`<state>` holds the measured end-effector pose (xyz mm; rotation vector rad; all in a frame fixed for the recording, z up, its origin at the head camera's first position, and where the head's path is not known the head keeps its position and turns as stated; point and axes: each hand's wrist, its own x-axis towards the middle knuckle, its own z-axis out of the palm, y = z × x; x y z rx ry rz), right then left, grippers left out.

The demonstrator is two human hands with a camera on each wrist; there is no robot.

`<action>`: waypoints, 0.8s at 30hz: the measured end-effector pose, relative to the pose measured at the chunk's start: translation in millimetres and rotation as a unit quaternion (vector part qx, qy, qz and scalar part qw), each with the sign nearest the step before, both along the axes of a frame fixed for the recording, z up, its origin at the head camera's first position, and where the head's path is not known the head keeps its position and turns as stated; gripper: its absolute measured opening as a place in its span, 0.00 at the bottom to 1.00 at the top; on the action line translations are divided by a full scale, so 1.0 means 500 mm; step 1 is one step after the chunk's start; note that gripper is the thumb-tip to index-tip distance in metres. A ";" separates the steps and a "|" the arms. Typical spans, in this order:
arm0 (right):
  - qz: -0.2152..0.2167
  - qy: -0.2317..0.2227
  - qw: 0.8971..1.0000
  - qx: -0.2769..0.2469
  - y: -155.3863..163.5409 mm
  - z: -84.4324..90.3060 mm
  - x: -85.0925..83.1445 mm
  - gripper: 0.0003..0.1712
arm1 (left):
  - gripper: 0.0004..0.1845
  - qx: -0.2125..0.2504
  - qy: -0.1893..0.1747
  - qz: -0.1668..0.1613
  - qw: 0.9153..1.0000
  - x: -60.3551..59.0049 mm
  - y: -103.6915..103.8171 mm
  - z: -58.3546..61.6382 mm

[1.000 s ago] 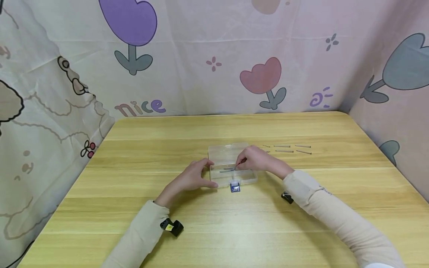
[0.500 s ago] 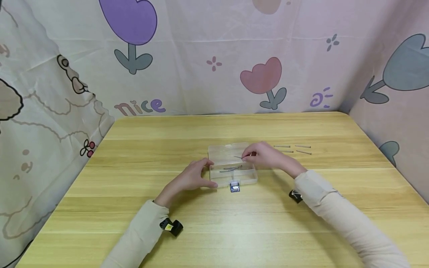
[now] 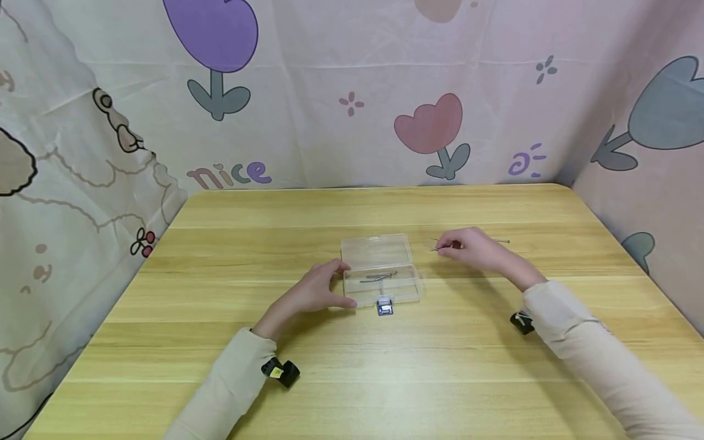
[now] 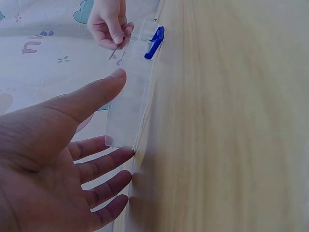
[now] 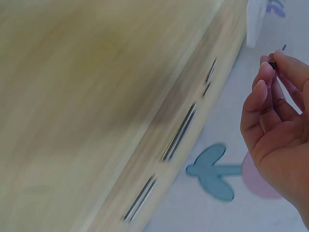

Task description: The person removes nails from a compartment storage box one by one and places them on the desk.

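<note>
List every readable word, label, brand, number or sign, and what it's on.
"nice": on the patterned backdrop cloth.
Yellow label on the left wrist's black camera: too small to read.
Clear plastic box, blue latch: no legible text.
No readable brands or numbers.

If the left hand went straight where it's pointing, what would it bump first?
The left hand would probably bump the clear box first. It's right at the box's left end, maybe touching.

Soft light leaves sheen on the wooden surface (image 3: 379,360), shadow by the right sleeve (image 3: 605,351); nails (image 5: 178,131) blur in the dimmer right-wrist view.
</note>
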<state>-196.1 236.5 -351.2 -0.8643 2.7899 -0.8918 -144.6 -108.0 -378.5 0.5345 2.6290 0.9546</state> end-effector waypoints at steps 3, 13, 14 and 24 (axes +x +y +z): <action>-0.024 0.005 1.000 0.011 0.031 0.002 -0.002 0.06 | 0.39 -0.001 0.003 -0.002 1.000 -0.001 0.000 0.000; -0.105 -0.008 0.994 0.038 0.123 0.000 -0.009 0.08 | 0.39 0.000 0.006 -0.004 1.000 -0.001 0.000 0.000; -0.107 -0.010 0.993 0.040 0.130 -0.002 -0.010 0.08 | 0.39 -0.001 0.006 -0.004 1.000 -0.001 0.000 0.000; -0.094 -0.017 0.995 0.043 0.175 -0.019 -0.006 0.04 | 0.39 0.000 0.006 -0.002 1.000 -0.001 -0.001 0.001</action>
